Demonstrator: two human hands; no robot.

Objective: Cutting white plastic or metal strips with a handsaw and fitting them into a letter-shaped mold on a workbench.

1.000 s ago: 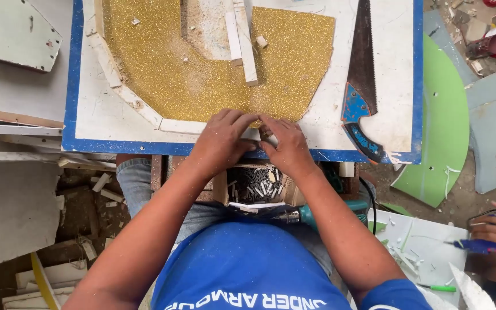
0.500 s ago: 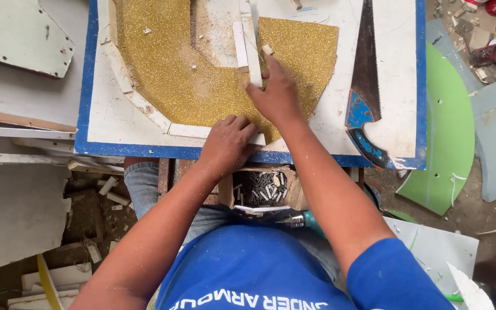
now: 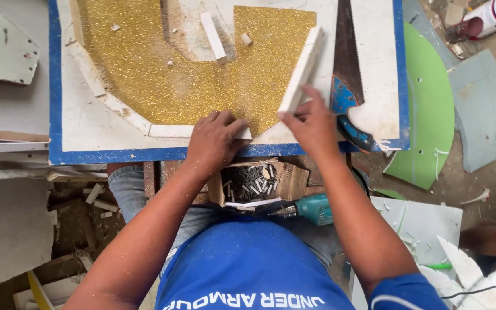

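Long white strip [image 3: 301,70] front and centre: it lies slanted along the right edge of the gold glitter sheet [image 3: 162,80], its near end pinched in the right hand [image 3: 312,123]. Fingers there are drawn together, thumb and fingertips [image 3: 285,115] clamped on the strip's lower end, the rest of the strip running up and away across the board. It looks plain, pale and straight-edged, dusted with grit.

Over to the left hand [image 3: 213,140]: palm down, fingers close together and curled, pressing on a short white strip [image 3: 170,131] that borders the bottom edge of the glitter sheet. Whether it grips or merely pins that piece, I cannot tell.

More white edging runs up the sheet's left side. A loose white stick [image 3: 213,38] lies near the top, a small offcut beside it. Everything rests on a white board with a blue border [image 3: 55,86]. Just right of the held strip lies a handsaw [image 3: 345,69] with a blue handle. Below the board's edge sit an open box of screws [image 3: 256,181] and a teal drill [image 3: 311,209].
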